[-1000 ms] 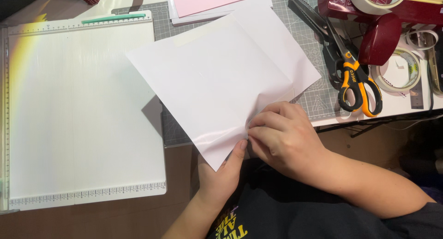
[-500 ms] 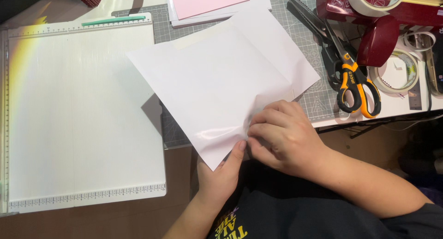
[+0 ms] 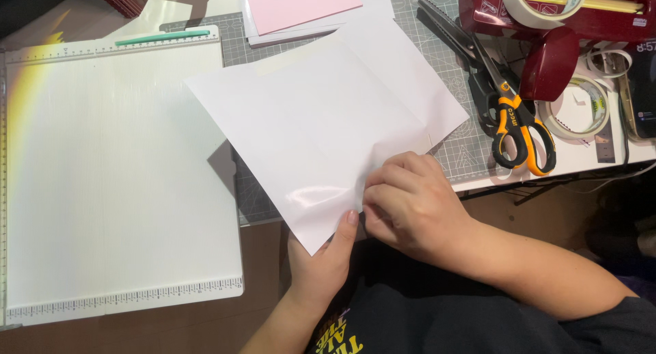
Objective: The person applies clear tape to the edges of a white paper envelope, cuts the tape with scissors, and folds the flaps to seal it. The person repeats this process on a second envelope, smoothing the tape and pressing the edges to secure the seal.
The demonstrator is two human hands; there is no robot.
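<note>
Holding a white sheet of paper (image 3: 321, 121) by its near corner, both hands work close together at the table's (image 3: 588, 159) front edge. The left hand (image 3: 321, 258) comes up from beneath, thumb pressed on top of the sheet near its lowest point, the rest of the hand hidden under it. The right hand (image 3: 410, 203) lies curled on the sheet's lower right edge, fingertips pinching the paper just beside the left thumb. The sheet slants across a grey cutting mat (image 3: 465, 149), and its left corner overlaps a large white scoring board (image 3: 116, 183) with ruled edges. Beyond the sheet lies a pink sheet (image 3: 301, 4) on a stack of white paper. To the right, orange-handled scissors (image 3: 516, 125) rest on the mat, near a dark red tape dispenser (image 3: 553, 26) and rolls of tape (image 3: 581, 108).
</note>
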